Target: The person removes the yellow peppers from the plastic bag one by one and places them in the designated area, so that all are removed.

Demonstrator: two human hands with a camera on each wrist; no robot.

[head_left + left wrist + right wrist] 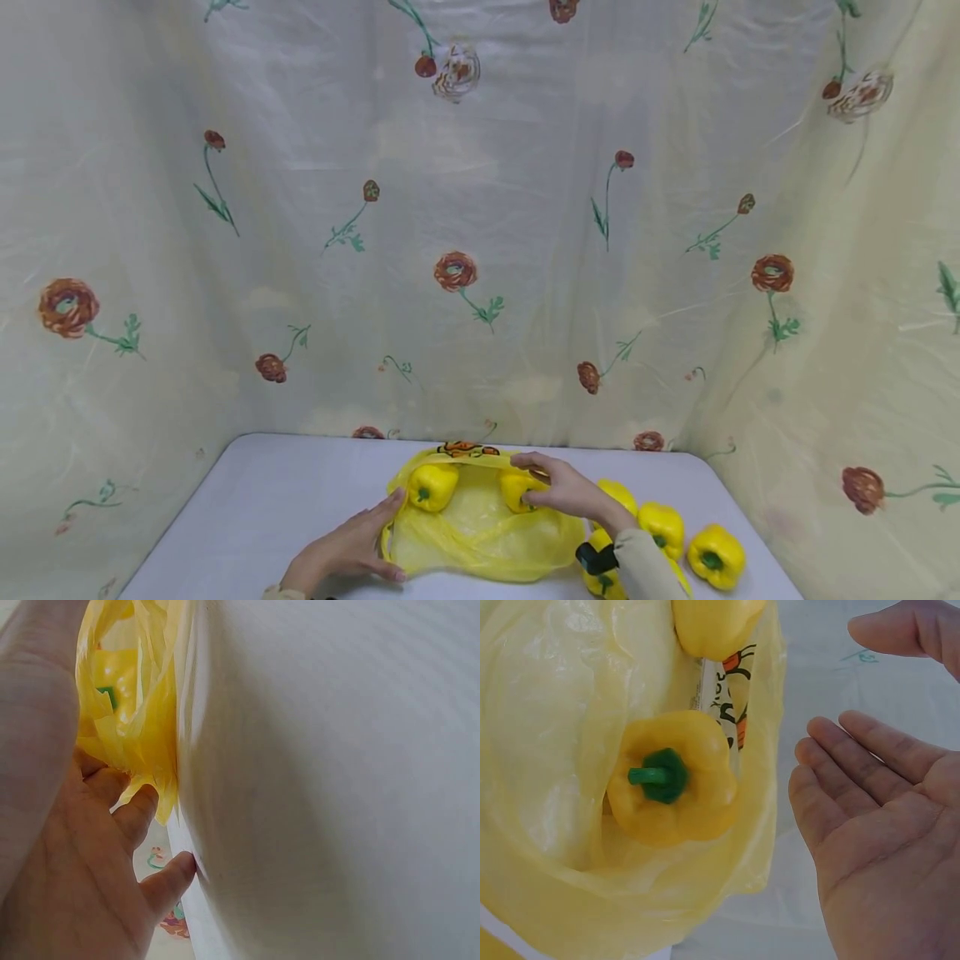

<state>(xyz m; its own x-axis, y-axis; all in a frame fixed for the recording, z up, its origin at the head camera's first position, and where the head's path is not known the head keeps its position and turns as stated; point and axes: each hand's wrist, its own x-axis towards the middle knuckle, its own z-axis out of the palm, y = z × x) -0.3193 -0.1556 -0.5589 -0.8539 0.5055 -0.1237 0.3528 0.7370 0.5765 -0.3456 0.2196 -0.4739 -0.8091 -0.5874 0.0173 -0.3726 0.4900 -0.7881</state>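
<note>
A thin yellow plastic bag [487,546] lies on the table, its mouth spread wide toward me. Two yellow bell peppers with green stems sit inside, a left one [433,488] and a right one [513,492]. My left hand [348,537] is at the bag's left edge, fingers extended along the plastic; the left wrist view shows fingertips at the crumpled yellow film [154,742]. Over the bag's right side reaches my right hand [568,490], overlapping the right pepper in the head view. The right wrist view shows that hand's palm apart from the nearer pepper [697,802], fingers extended, holding nothing.
To the right of the bag, several more yellow bell peppers [716,557] stand on the white table [255,500], some partly behind my right forearm. A black band [597,558] is around the right wrist. Flower-patterned curtains [525,333] enclose the table at the back and sides.
</note>
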